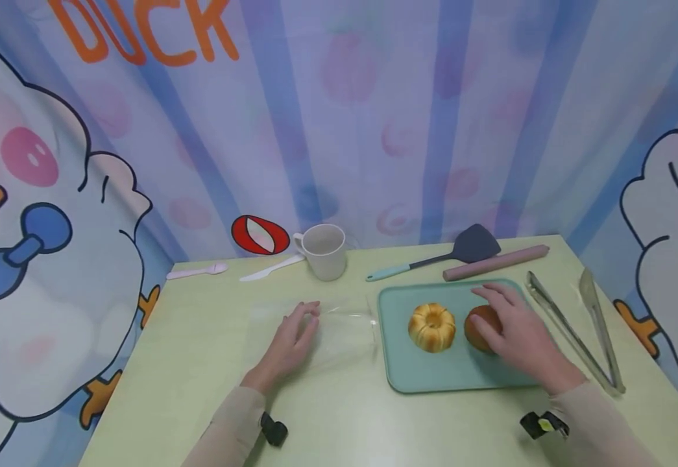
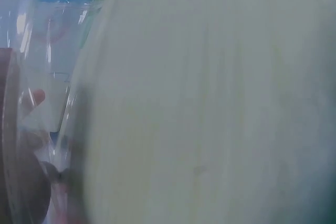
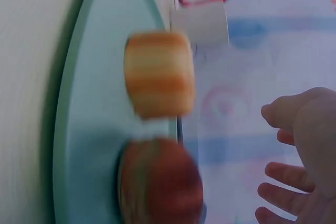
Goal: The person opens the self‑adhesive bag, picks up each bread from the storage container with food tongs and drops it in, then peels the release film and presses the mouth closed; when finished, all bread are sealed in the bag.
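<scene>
Just beneath the empty right hand (image 1: pixel 518 336), its fingers parted, the brown bun (image 1: pixel 477 338) is probably light, soft and easily dented, best cupped by its sides; whether the left hand (image 1: pixel 292 340) pinches the clear plastic bag (image 1: pixel 347 337), I cannot tell.

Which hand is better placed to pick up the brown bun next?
Right, I'd judge: the right hand, fingers spread, hovers close above the brown bun, while the left hand is at the clear plastic bag, beyond the other bread.
</scene>
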Action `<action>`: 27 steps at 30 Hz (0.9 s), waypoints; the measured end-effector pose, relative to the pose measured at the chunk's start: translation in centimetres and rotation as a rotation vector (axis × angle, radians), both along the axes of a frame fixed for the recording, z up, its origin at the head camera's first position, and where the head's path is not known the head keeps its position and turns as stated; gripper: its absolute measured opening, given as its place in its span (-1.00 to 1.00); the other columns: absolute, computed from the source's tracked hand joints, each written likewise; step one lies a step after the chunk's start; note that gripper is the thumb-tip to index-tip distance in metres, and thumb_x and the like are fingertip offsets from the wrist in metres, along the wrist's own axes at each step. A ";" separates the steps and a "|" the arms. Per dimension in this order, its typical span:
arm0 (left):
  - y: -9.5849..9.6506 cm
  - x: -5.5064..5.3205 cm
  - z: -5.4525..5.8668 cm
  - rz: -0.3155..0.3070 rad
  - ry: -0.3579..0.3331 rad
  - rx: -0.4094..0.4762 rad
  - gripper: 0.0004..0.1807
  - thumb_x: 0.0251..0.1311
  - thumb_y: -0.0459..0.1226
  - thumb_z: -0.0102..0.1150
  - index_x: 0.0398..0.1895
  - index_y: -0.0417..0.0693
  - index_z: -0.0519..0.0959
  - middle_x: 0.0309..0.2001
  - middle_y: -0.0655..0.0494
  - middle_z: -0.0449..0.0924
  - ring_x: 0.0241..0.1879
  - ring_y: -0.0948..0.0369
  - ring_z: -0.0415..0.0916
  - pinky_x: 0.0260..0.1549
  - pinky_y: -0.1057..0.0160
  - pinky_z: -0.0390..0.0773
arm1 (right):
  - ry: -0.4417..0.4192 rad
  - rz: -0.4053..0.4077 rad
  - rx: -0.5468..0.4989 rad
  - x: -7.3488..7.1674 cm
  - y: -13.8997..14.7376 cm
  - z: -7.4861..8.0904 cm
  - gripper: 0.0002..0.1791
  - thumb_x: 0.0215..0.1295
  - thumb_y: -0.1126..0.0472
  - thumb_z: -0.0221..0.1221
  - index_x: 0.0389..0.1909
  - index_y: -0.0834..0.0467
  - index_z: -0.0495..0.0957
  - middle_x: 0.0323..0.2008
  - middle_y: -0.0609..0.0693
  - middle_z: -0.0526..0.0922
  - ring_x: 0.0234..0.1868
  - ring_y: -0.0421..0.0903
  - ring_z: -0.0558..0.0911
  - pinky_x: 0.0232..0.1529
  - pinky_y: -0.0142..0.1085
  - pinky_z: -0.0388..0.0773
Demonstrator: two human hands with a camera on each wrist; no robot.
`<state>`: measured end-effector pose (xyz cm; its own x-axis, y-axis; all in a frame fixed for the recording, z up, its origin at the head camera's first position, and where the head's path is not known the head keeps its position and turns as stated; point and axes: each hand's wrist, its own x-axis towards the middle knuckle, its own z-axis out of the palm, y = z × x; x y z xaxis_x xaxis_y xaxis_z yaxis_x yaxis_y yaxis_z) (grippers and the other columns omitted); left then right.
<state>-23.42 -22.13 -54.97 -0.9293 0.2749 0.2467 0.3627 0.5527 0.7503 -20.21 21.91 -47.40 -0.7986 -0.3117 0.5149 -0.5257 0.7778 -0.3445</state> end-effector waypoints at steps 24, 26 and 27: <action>-0.1 0.7 -0.2 0.003 0.012 0.012 -0.72 0.65 -0.19 -0.09 0.17 -0.16 0.48 0.49 -0.15 0.42 0.58 -0.30 0.08 0.49 -0.50 -0.12 | -0.843 -0.495 0.176 1.3 16.1 -3.8 0.38 0.29 -0.32 0.33 0.40 0.74 -0.23 0.04 0.82 0.30 -0.02 0.64 0.49 -0.16 0.32 0.58; -0.1 0.7 -0.2 0.003 0.010 0.013 -0.73 0.65 -0.18 -0.10 0.17 -0.14 0.47 0.49 -0.15 0.42 0.58 -0.30 0.08 0.49 -0.50 -0.12 | -0.855 -0.500 0.158 1.5 16.3 -3.9 0.19 0.31 -0.26 0.34 0.27 0.74 0.01 -0.13 0.68 0.43 -0.16 0.50 0.59 -0.28 0.19 0.62; -0.1 0.6 -0.1 0.002 0.009 0.014 -0.73 0.66 -0.18 -0.10 0.17 -0.14 0.47 0.49 -0.15 0.41 0.59 -0.29 0.08 0.49 -0.49 -0.12 | -0.853 -0.497 0.151 1.5 16.4 -3.9 0.07 0.34 -0.22 0.33 0.16 0.73 0.10 -0.22 0.59 0.47 -0.23 0.41 0.61 -0.34 0.13 0.62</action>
<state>-22.78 -22.20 -55.10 -0.9276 0.2695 0.2587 0.3682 0.5425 0.7550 -18.69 38.29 -51.32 -0.9403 0.1430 -0.3089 0.2481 0.9092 -0.3344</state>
